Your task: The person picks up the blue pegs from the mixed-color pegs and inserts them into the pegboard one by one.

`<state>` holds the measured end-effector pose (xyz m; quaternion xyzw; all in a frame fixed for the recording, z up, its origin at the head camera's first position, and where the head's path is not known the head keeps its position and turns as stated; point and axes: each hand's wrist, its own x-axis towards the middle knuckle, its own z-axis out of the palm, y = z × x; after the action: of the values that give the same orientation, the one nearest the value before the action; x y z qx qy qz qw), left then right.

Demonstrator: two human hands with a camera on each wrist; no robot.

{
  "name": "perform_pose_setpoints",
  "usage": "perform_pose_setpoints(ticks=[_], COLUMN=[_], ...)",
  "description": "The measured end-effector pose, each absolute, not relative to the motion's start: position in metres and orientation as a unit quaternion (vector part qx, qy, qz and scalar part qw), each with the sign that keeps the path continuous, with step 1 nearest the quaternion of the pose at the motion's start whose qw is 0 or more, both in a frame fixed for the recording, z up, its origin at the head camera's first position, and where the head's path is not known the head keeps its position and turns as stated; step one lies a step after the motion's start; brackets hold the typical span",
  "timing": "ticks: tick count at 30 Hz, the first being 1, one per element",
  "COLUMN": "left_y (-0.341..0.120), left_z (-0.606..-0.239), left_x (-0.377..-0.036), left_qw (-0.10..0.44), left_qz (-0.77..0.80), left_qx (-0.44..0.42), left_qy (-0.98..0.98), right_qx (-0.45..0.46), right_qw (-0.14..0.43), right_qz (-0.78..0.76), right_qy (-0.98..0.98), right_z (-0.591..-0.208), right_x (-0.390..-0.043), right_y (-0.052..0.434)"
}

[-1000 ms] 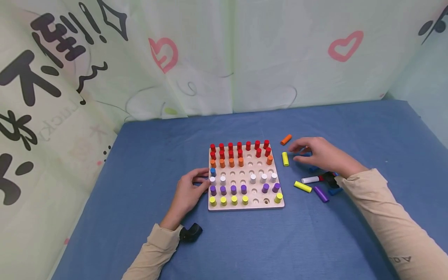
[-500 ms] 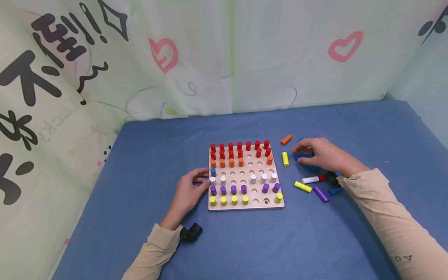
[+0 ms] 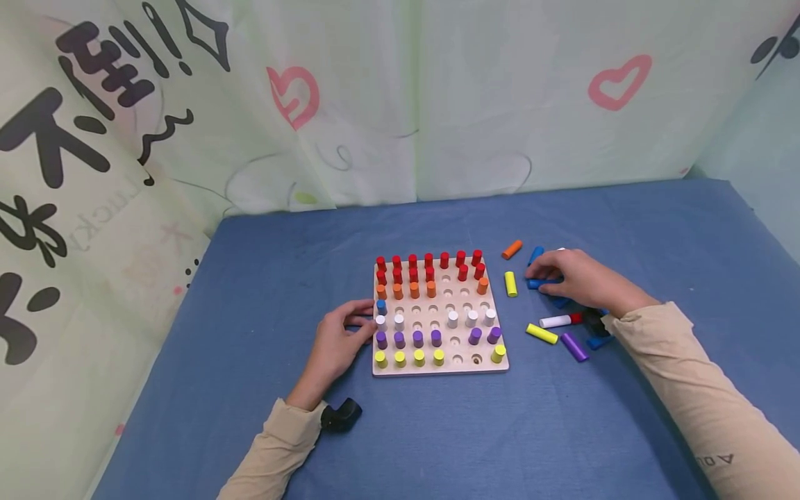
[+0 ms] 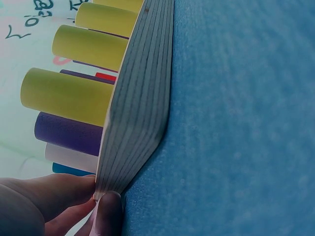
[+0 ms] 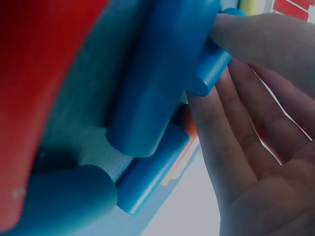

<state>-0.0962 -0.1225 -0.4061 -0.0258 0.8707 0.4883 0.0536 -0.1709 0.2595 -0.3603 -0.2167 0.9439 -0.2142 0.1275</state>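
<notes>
A square wooden pegboard (image 3: 431, 368) holds rows of red, orange, blue, white, purple and yellow pegs, with some holes bare. At its left edge my left hand (image 3: 337, 342) rests with fingertips and thumb against the side; the left wrist view shows the thumb (image 4: 108, 211) on the layered edge beside a yellow peg (image 4: 66, 93). To the right of the board, my right hand (image 3: 578, 278) pinches a blue peg (image 3: 541, 284) between thumb and forefinger, low among the loose pegs. Up close, that blue peg (image 5: 212, 69) lies between the two fingertips.
Loose pegs lie around the right hand: orange (image 3: 512, 249), yellow (image 3: 510, 284), another yellow (image 3: 542, 333), purple (image 3: 574, 347), white (image 3: 554, 322) and more blue (image 3: 535, 255). A blue cloth (image 3: 281, 278) covers the table, with a printed curtain (image 3: 362, 139) behind.
My right hand has shifted slightly right and down from beside the yellow peg, and its fingertips have closed on a blue peg. The left hand has not moved.
</notes>
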Motion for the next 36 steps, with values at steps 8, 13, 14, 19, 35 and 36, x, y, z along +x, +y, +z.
perform_pose_setpoints(ticks=[8,13,14,19,35,36], left_y=[-0.1225,-0.1224,-0.1224,-0.1224,-0.1227,-0.1227], left_z=[-0.4058,-0.4049,-0.4047,-0.405,-0.4044,-0.4045], left_x=[-0.0961,-0.0958,-0.096,-0.0958,-0.0952,-0.0952], left_qw=[0.052,0.05,0.051,0.051,0.053,0.052], left_qz=[0.488,0.486,0.487,0.486,0.487,0.488], left_qx=[-0.026,-0.023,-0.025,-0.025,-0.027,-0.027], left_qy=[0.871,0.872,0.872,0.872,0.872,0.871], right_qx=[-0.225,-0.227,-0.226,-0.229,-0.231,-0.23], right_qw=[0.112,0.109,0.109,0.108,0.095,0.095], right_qz=[-0.204,-0.202,-0.202,-0.201,-0.205,-0.208], right_qy=[0.946,0.947,0.947,0.947,0.946,0.946], right_z=[-0.3609,-0.3605,-0.3604,-0.3601,-0.3581,-0.3575], right_x=[-0.1703,-0.1698,-0.1698,-0.1693,-0.1691,-0.1687], right_y=[0.2591,0.2588,0.2587,0.2581,0.2546,0.2542])
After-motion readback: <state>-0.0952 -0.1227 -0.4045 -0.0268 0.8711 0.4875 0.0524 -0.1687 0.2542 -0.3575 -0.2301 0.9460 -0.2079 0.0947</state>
